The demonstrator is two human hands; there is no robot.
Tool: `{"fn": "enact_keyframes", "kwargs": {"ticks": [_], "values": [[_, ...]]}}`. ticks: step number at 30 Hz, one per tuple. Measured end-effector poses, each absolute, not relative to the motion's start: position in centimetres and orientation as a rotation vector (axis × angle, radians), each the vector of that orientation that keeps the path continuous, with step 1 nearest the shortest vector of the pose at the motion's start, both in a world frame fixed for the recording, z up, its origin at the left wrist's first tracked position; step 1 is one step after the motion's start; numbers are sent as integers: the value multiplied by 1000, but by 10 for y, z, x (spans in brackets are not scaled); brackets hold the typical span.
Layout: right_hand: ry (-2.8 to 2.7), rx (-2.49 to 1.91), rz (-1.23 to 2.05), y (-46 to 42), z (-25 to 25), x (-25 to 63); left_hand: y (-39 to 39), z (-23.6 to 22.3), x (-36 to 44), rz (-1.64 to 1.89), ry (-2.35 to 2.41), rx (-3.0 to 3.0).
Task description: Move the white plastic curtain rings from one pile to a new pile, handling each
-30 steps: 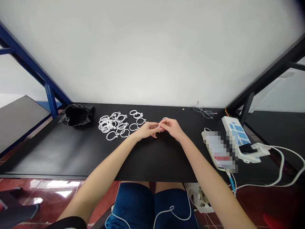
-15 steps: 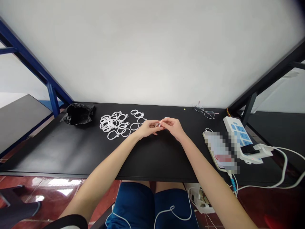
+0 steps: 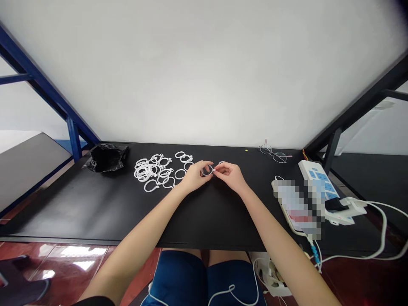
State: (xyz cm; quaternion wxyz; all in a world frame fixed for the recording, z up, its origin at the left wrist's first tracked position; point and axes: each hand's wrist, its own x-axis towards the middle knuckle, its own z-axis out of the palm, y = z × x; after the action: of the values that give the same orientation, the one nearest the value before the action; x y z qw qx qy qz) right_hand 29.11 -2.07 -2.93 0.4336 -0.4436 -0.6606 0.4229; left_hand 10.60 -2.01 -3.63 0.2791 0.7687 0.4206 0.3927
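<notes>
Between my two hands is a small white ring (image 3: 207, 173), held just over the black desk. My left hand (image 3: 196, 175) curls round the ring's left side, closed on it with thumb and fingers. At its right end, my right hand (image 3: 230, 173) pinches the small tab or joint of the same ring. Part of another white ring shows just behind my right fingers. Left of my left hand lies a loose pile of several white rings (image 3: 145, 172), each with a small eyelet, and more single rings (image 3: 180, 174) lie near my wrist.
A crumpled black plastic bag (image 3: 106, 159) stands with its mouth open at the left on the desk (image 3: 79, 212). To the right are eyeglasses (image 3: 276, 155), a phone (image 3: 298, 210) on a cable and a power strip (image 3: 318, 178) with plugs. A wall (image 3: 197, 76) rises behind.
Both hands have turned slightly, so the ring between them now shows as a round loop. My right hand has shifted a little to hold its end. The camera has tilted slightly upward.
</notes>
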Motion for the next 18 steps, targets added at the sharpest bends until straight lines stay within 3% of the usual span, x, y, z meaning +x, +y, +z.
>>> {"fn": "enact_keyframes", "kwargs": {"ticks": [3, 6, 18], "values": [[-1862, -1113, 774, -22, -32, 290, -22, -36, 106, 986, 1128, 2162], [-1922, -1091, 697, -22, -33, 290, -23, -35, 105, 910, 1158, 2251], [-1762, -1135, 950, -21, -32, 291, -27, -26, 101, 760, 1191, 2369]]}}
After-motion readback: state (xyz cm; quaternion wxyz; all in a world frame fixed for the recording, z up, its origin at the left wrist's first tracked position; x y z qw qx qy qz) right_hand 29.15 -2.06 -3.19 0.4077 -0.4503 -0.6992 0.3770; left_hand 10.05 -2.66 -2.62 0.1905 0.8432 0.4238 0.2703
